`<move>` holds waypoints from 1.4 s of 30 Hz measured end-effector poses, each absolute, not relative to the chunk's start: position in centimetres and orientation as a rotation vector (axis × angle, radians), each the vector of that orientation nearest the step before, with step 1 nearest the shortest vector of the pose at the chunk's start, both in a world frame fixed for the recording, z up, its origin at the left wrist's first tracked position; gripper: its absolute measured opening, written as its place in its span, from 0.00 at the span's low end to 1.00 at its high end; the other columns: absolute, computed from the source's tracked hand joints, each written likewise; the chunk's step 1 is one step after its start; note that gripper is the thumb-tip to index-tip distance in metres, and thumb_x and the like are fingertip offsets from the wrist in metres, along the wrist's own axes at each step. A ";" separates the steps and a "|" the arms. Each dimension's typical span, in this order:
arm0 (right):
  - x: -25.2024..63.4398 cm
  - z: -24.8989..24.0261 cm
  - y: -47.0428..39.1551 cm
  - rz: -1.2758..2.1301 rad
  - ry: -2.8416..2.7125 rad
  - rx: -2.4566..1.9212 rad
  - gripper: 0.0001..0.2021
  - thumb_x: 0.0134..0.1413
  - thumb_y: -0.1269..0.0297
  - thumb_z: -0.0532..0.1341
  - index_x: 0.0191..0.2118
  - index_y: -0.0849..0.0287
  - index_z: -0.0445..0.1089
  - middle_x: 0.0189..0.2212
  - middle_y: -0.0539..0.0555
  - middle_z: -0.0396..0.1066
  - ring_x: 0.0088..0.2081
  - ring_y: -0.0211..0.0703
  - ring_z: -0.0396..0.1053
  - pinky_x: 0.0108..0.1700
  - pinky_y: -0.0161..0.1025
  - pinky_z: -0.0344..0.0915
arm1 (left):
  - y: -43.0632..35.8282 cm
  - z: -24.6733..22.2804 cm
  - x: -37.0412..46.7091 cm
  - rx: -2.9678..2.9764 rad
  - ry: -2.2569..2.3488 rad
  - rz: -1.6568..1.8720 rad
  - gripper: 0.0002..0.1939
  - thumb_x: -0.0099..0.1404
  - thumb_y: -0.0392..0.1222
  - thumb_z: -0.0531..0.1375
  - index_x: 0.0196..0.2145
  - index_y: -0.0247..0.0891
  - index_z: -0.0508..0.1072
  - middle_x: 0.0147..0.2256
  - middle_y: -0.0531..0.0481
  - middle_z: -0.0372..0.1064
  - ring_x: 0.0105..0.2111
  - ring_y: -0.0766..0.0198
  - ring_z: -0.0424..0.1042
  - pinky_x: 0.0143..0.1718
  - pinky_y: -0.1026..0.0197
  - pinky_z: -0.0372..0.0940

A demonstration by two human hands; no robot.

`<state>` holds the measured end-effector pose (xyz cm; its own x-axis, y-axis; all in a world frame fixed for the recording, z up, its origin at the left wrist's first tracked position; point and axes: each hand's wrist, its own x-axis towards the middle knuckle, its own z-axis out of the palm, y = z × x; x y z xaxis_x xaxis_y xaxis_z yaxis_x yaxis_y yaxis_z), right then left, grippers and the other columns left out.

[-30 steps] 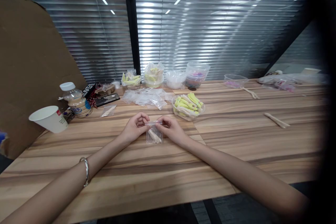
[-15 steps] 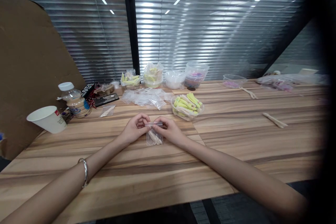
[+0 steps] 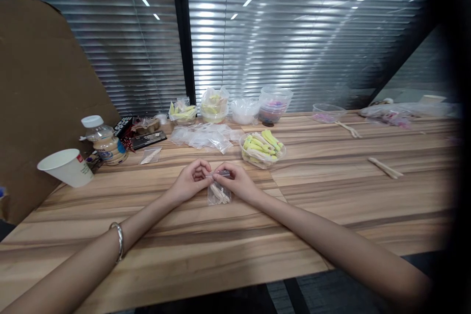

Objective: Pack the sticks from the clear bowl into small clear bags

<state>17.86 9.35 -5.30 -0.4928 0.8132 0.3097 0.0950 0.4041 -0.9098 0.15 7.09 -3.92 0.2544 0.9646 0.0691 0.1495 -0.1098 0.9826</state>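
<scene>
A small clear zip bag point(image 3: 220, 194) with pale, cream-coloured pieces inside hangs from my fingers just over the wooden table point(image 3: 176, 255). My left hand point(image 3: 192, 180) pinches the left end of its top edge between thumb and fingers. On the same edge, further right, my right hand point(image 3: 235, 180) is closed with thumb and index finger. The fingertips of both hands almost meet and cover part of the seal. Behind my right hand stands a clear tub point(image 3: 262, 149) of yellow and cream strip-like pieces.
Flat clear bags point(image 3: 206, 136) lie behind my hands. A paper cup point(image 3: 66, 168), a bottle point(image 3: 106, 141) and a filled small bag point(image 3: 150, 156) are on the left. More tubs point(image 3: 275, 105) line the window side. A cream strip point(image 3: 384, 168) lies on the right.
The zip bag has shifted slightly right between my hands. My right fingers have moved a little left along its top edge, closer to my left fingertips.
</scene>
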 end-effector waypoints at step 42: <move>18.3 -4.7 9.6 1.276 -1.730 -0.744 0.15 0.54 0.53 0.56 0.29 0.62 0.63 0.25 0.50 0.60 0.26 0.34 0.56 0.28 0.32 0.54 | 7.5 -3.6 -0.4 1.455 1.224 1.094 0.19 0.53 0.54 0.58 0.25 0.31 0.63 0.25 0.54 0.62 0.27 0.79 0.60 0.30 0.75 0.57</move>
